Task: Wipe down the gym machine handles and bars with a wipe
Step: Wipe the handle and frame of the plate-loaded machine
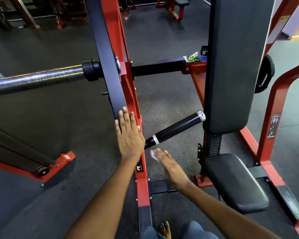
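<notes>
Left hand (129, 135) lying flat, fingers straight, pressing against the black lever arm (109, 66) of the red frame (141, 183). Right hand (171, 165) blurred, holding a white wipe (153, 155) under its fingers; exact grip unclear. Wipe hovering just below the black handle (176, 129). Seat pad (235, 183) sitting to the right.

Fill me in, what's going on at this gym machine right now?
A person is cleaning a red-framed gym machine. The left hand rests flat, fingers straight, on the dark lever arm beside the red upright. The right hand, blurred, carries a small white wipe just below the black cylindrical handle with silver end rings, not touching it. A crumpled green-and-white wrapper lies on the crossbar behind.
</notes>
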{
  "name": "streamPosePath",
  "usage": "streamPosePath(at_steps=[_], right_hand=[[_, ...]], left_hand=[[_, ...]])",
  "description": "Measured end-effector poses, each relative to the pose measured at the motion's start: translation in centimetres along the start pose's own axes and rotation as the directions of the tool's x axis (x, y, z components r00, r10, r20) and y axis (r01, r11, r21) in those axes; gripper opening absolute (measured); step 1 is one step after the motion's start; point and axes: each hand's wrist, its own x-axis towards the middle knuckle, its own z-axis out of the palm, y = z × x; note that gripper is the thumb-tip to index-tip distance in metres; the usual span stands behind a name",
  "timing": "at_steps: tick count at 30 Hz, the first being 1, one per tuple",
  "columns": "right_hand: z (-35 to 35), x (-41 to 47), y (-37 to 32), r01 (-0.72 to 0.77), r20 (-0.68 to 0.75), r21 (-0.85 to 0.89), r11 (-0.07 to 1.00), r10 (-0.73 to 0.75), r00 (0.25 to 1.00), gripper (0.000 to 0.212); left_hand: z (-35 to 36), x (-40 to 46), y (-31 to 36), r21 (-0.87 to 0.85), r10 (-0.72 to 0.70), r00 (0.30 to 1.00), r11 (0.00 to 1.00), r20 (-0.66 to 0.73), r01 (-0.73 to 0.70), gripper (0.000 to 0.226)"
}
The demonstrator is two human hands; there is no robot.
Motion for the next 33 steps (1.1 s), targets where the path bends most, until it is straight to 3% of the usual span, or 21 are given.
streamPosePath(at_steps=[1, 2, 4, 5, 6, 7, 9, 12, 17, 22, 24, 26, 28, 30, 33], right_hand=[[-0.9, -1.4, -0.1, -0.183, -0.108, 0.148, 0.972, 0.200, 0.974, 0.064], [-2.2, -1.9, -0.2, -0.355, -0.232, 0.294, 0.887, 0.427, 0.874, 0.055], [-5.0, 0.0, 0.9, -0.533, -0.356, 0.572, 0.623, 0.774, 0.523, 0.041], [-6.5, 1.7, 1.9, -0.495, -0.327, 0.713, 0.496, 0.860, 0.391, 0.036], [-8.0, 3.6, 3.0, -0.396, -0.272, 0.831, 0.392, 0.906, 0.325, 0.033], [-9.4, 5.5, 3.5, -0.281, -0.207, 0.913, 0.296, 0.929, 0.306, 0.031], [-10.9, 8.3, 3.6, -0.144, -0.089, 0.980, 0.136, 0.952, 0.294, 0.030], [-10.1, 9.6, 1.5, -0.169, -0.037, 0.982, 0.082, 0.966, 0.256, 0.028], [-4.1, 8.6, -2.3, -0.308, 0.120, 0.952, -0.005, 0.926, 0.357, 0.026], [-1.8, 7.0, -4.1, -0.398, 0.333, 0.910, -0.119, 0.782, 0.527, 0.037], [-3.3, 5.9, -2.5, -0.451, 0.411, 0.874, -0.182, 0.771, 0.486, 0.034], [-6.3, 5.6, 0.6, -0.371, 0.376, 0.900, -0.230, 0.839, 0.393, 0.025], [-9.8, 6.4, 4.0, -0.173, 0.198, 0.974, -0.144, 0.914, 0.353, 0.026], [-12.1, 7.9, 5.7, -0.005, 0.072, 0.997, -0.077, 0.904, 0.421, 0.030], [-11.6, 8.7, 6.0, 0.063, 0.112, 0.983, -0.172, 0.834, 0.541, 0.031]], left_hand=[[0.0, 0.0, 0.0, 0.005, 0.004, 1.000, 1.000, -0.002, -0.004, 0.055], [0.0, 0.0, 0.0, 0.007, 0.006, 1.000, 1.000, -0.005, -0.006, 0.055], [-0.1, 0.0, 0.0, -0.005, 0.003, 1.000, 1.000, 0.001, -0.003, 0.054], [-0.1, 0.0, 0.0, -0.008, 0.004, 1.000, 1.000, 0.006, -0.004, 0.054], [-0.2, -0.1, 0.1, -0.007, 0.003, 1.000, 1.000, 0.012, -0.003, 0.054], [-0.2, -0.1, 0.1, -0.002, 0.001, 1.000, 1.000, 0.015, -0.001, 0.054], [-0.4, 0.0, 0.1, 0.002, -0.004, 1.000, 1.000, 0.013, 0.004, 0.054], [-0.4, 0.0, 0.1, -0.003, -0.001, 1.000, 1.000, 0.005, 0.001, 0.052], [-0.3, 0.0, 0.1, -0.005, 0.011, 1.000, 1.000, 0.000, -0.011, 0.053], [-0.3, 0.0, 0.1, -0.025, 0.007, 1.000, 1.000, 0.007, -0.007, 0.051], [-0.2, 0.0, 0.1, -0.019, 0.008, 1.000, 1.000, 0.014, -0.008, 0.051], [-0.2, 0.0, 0.0, -0.013, 0.006, 1.000, 1.000, 0.016, -0.006, 0.051], [-0.3, 0.0, 0.1, -0.020, 0.003, 1.000, 1.000, 0.018, -0.003, 0.053], [-0.3, 0.0, 0.1, -0.020, 0.005, 1.000, 1.000, 0.019, -0.005, 0.054], [-0.2, 0.0, 0.1, -0.020, 0.001, 1.000, 1.000, 0.008, -0.001, 0.053]])
